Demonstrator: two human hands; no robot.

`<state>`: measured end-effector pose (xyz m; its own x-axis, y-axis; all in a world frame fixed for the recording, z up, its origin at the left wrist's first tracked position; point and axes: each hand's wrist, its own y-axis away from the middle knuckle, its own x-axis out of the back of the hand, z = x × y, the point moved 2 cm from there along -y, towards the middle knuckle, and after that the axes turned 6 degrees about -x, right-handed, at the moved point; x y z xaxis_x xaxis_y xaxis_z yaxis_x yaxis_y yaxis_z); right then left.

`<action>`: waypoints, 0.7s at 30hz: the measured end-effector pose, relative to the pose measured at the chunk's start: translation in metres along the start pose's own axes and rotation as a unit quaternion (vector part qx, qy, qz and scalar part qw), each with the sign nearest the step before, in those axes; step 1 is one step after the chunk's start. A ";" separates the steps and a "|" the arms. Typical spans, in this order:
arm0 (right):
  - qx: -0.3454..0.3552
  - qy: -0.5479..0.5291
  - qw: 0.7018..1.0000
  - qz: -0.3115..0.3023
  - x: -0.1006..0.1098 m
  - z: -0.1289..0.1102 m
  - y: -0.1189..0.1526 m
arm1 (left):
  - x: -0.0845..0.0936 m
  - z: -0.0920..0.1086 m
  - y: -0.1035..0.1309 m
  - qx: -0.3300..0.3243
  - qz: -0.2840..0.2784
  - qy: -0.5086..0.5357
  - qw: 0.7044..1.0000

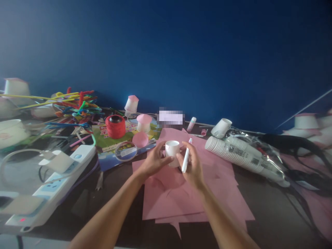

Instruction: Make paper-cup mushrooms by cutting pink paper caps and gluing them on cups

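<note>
A small white paper cup (172, 149) stands upright between my hands, just above or on the pink paper sheets (176, 204). My left hand (155, 160) is wrapped around the cup's left side, thumb across its front. With my right hand (194, 165) I grip a white marker pen (186, 159), tilted upward, while those fingers also rest at the cup's right side. The cup's lower edge is partly covered by my fingers, so I cannot tell whether it touches the paper.
On the left lie a power strip (58, 186), red thread spool (115, 127) and colourful pipe cleaners (80, 103). Behind are a pink-topped cup (144, 122) and tape roll (126, 151). Stacked paper cups (233, 155) lie right; a glue stick (191, 123) stands near the blue wall (181, 52).
</note>
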<state>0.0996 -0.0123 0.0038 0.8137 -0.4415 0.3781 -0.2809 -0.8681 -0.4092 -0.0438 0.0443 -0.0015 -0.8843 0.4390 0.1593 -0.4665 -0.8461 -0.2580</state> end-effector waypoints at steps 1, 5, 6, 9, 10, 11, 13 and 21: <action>0.001 -0.002 1.000 -0.001 0.000 0.000 0.000 | 0.000 0.000 0.000 -0.003 0.002 -0.005 1.000; -0.003 -0.011 1.000 -0.012 -0.001 -0.002 0.001 | -0.002 0.002 0.000 -0.011 -0.022 -0.003 1.000; -0.006 -0.012 1.000 -0.015 -0.001 -0.002 0.001 | -0.003 0.002 0.000 -0.008 -0.024 -0.007 1.000; -0.019 -0.022 1.000 -0.005 0.003 -0.003 0.001 | -0.002 -0.002 0.000 0.017 -0.013 -0.051 0.998; -0.023 -0.035 0.999 0.001 0.005 -0.004 0.001 | -0.001 -0.003 0.000 0.024 -0.009 -0.066 0.997; -0.028 -0.054 0.998 0.005 0.007 -0.005 0.001 | -0.001 -0.004 0.000 0.027 -0.006 -0.072 0.997; -0.026 -0.099 0.995 0.011 0.011 -0.007 0.000 | -0.001 -0.006 0.000 0.026 0.000 -0.047 0.999; 0.061 -0.084 0.995 0.011 0.016 -0.014 -0.002 | 0.000 -0.007 0.000 0.040 0.006 -0.023 0.999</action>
<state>0.1062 -0.0209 0.0224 0.8842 -0.4076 0.2282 -0.2441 -0.8197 -0.5182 -0.0440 0.0468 -0.0085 -0.8873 0.4155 0.2003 -0.4506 -0.8737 -0.1836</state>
